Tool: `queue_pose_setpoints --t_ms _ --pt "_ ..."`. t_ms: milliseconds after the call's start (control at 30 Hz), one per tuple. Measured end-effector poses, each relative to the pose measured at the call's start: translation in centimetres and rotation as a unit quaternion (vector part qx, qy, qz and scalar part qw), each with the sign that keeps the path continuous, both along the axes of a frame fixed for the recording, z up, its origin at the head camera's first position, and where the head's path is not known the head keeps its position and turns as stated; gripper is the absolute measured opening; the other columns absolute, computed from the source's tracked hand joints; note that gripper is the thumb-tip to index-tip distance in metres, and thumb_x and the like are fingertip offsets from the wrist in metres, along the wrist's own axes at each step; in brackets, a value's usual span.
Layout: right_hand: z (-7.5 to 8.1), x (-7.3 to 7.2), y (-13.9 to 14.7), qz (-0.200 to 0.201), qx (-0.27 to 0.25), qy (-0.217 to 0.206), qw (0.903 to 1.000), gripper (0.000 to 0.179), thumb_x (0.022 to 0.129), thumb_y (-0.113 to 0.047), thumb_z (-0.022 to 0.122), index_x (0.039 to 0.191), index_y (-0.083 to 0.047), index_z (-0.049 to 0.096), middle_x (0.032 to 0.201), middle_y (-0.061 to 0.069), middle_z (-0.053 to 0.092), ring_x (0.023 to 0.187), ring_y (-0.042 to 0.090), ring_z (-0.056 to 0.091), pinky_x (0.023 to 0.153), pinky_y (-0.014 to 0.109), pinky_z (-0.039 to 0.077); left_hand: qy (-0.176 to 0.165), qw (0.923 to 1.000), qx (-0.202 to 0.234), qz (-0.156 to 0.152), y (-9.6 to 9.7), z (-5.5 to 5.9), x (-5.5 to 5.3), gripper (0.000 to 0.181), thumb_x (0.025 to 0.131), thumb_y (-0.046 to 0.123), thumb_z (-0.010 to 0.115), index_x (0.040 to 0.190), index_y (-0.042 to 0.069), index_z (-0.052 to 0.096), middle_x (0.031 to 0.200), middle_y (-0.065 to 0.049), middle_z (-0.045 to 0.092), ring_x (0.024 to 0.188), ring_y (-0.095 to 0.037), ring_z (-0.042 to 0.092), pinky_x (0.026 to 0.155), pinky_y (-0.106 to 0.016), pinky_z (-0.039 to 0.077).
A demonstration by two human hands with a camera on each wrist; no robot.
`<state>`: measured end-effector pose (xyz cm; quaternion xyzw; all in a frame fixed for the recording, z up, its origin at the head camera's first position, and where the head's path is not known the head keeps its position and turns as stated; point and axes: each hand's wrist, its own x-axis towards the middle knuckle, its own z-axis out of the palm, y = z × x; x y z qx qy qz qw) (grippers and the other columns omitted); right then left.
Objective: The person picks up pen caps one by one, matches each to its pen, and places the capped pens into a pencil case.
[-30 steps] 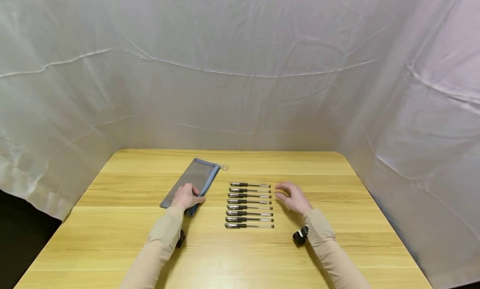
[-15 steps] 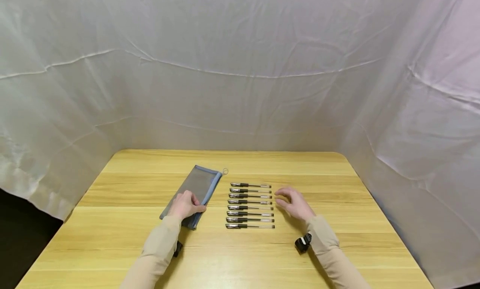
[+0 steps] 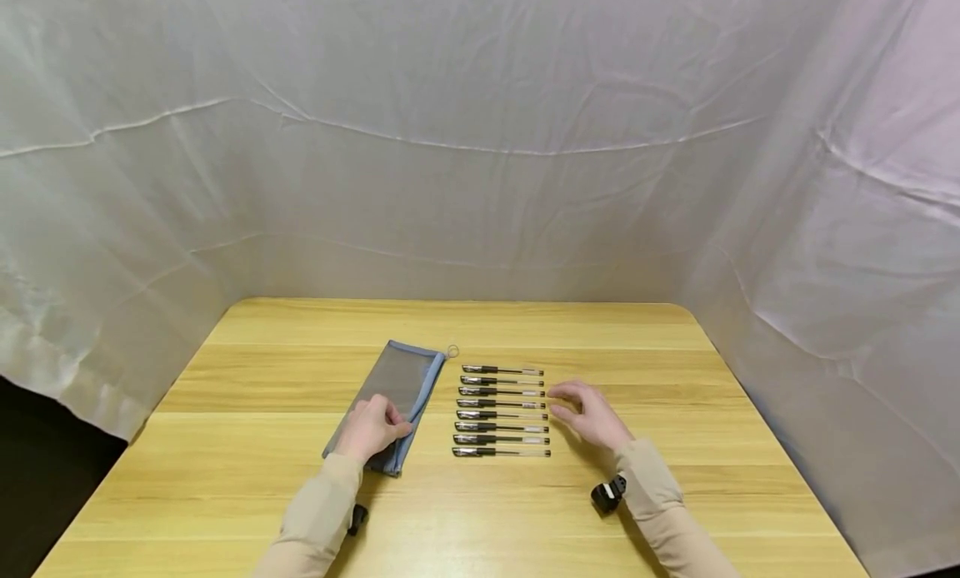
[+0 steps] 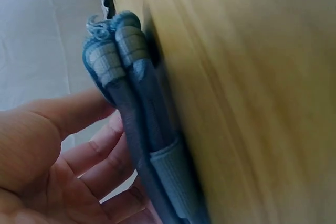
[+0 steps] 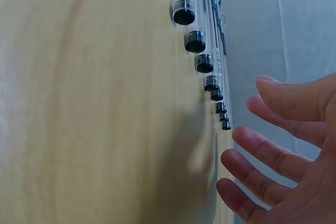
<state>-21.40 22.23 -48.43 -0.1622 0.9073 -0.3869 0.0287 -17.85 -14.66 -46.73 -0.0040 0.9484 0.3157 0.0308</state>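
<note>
A grey mesh zip pouch [image 3: 397, 378] with blue edging lies flat at an angle on the left of the table. My left hand [image 3: 371, 428] is over its near half, thumb and fingers pinching the zipper side. Close up in the left wrist view, the pouch's end [image 4: 131, 66] shows two folded blue layers, with the hand [image 4: 68, 156] against them. Several black gel pens [image 3: 501, 416] lie in a parallel column, caps to the left. Just off their right ends hovers my right hand [image 3: 592, 416], holding nothing; in the right wrist view its fingers [image 5: 262, 182] are spread and relaxed.
A small metal ring [image 3: 452, 351] hangs from the pouch's far corner. The wooden table [image 3: 487, 520] is enclosed by pale fabric [image 3: 480, 186] at the back and sides. Each wrist carries a black camera [image 3: 607, 495].
My left hand has pulled the pouch nearer the front of the table, and it has turned slightly. The pens are unmoved; the right hand has barely shifted.
</note>
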Motion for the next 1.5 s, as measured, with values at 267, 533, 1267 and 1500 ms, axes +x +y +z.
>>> queue_pose_setpoints --t_ms 267,533,1267,1500 --pt "0.5 0.1 0.1 0.026 -0.011 -0.011 0.9995 0.015 0.091 -0.008 0.069 0.105 -0.001 0.071 0.093 0.006 0.067 0.083 0.008 0.057 0.076 0.02 0.051 0.008 0.9998 0.019 -0.001 -0.2 -0.2 0.0 0.016 0.087 0.015 0.076 0.073 0.009 0.072 0.076 -0.003 0.07 0.068 -0.015 0.057 0.063 -0.03 0.047" --pt "1.3 0.6 0.1 0.127 -0.002 -0.042 0.991 0.01 0.09 -0.01 0.071 0.096 -0.002 0.071 0.084 0.009 0.07 0.071 0.004 0.057 0.065 0.018 0.05 0.01 0.9974 0.071 0.01 -0.4 0.1 0.4 0.014 0.09 0.012 0.073 0.077 0.006 0.074 0.07 -0.003 0.067 0.061 -0.014 0.051 0.059 -0.028 0.041" --pt "0.9 1.4 -1.5 0.189 0.025 -0.082 0.9783 0.014 0.083 -0.012 0.08 0.092 -0.005 0.071 0.066 -0.009 0.051 0.057 -0.003 0.044 0.056 0.015 0.042 0.021 0.9932 0.114 -0.004 -0.7 0.0 0.7 0.015 0.093 0.016 0.071 0.083 0.005 0.075 0.076 -0.004 0.069 0.067 -0.012 0.051 0.062 -0.027 0.041" --pt "0.5 1.4 -1.8 0.185 0.032 -0.07 0.9796 0.013 0.082 -0.012 0.081 0.088 -0.007 0.071 0.063 -0.01 0.049 0.056 -0.003 0.041 0.056 0.016 0.041 0.015 0.9929 0.118 -0.001 -0.6 -0.2 0.6 0.015 0.093 0.016 0.072 0.084 0.005 0.076 0.076 -0.004 0.069 0.066 -0.012 0.051 0.062 -0.026 0.041"
